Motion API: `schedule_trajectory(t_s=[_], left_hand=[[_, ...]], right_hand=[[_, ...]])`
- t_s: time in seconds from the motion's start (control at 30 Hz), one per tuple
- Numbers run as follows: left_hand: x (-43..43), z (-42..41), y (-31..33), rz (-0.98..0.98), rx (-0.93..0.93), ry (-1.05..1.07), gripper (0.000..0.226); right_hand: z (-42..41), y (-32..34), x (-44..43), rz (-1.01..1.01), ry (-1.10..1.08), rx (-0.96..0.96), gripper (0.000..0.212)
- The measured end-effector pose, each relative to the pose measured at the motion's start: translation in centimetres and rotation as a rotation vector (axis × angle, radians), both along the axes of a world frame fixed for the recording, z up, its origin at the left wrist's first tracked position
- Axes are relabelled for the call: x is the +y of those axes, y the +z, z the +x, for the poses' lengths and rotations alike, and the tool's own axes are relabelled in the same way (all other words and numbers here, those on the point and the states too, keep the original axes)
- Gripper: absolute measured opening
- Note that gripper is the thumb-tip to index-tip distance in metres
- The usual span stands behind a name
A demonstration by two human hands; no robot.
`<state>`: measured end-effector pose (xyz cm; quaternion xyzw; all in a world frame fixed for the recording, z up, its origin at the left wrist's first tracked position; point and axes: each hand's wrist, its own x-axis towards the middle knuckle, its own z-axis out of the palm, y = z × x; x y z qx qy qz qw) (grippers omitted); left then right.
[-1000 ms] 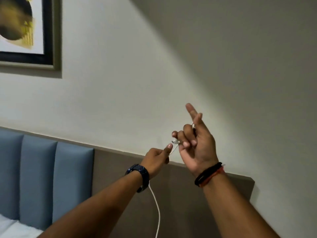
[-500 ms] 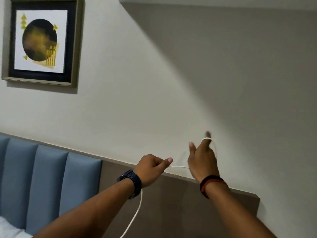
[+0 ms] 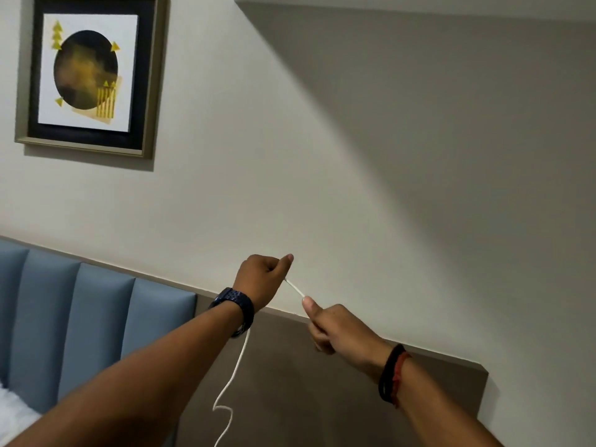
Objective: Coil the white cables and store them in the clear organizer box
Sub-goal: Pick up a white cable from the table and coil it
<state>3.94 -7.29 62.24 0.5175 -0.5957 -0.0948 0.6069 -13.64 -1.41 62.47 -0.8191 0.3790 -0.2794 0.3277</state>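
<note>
Just above the headboard top edge, both hands pinch a white cable: left hand fisted on it, right hand thumb-pressed. Slack hangs below left wrist w/ a kink; could tangle the coil. Organizer box not in view

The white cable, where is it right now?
In the head view the white cable is stretched between the left hand and the right hand, low in the middle of the frame. Its loose end hangs below the left wrist, in front of the brown headboard.
</note>
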Motion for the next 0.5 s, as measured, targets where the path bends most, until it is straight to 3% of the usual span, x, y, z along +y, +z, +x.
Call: schedule_trajectory(t_s=[0.17, 0.27, 0.4, 0.5], left_hand=[[1.1, -2.1, -1.2, 0.058, 0.064, -0.167, 0.055], [2.2, -3.4, -2.1, 0.106, 0.102, -0.268, 0.057], [3.7, -3.9, -2.8, 0.166, -0.020, -0.331, 0.064], [4.3, -3.0, -3.6, 0.194, -0.138, -0.328, 0.062]], right_hand=[[0.9, 2.1, 2.3, 0.368, 0.349, -0.684, 0.052], [0.9, 3.2, 2.3, 0.325, 0.326, -0.979, 0.038], [0.0, 4.5, 1.3, 0.109, -0.056, -1.177, 0.030], [-1.7, 5.0, 0.1, -0.231, -0.519, -1.090, 0.017]])
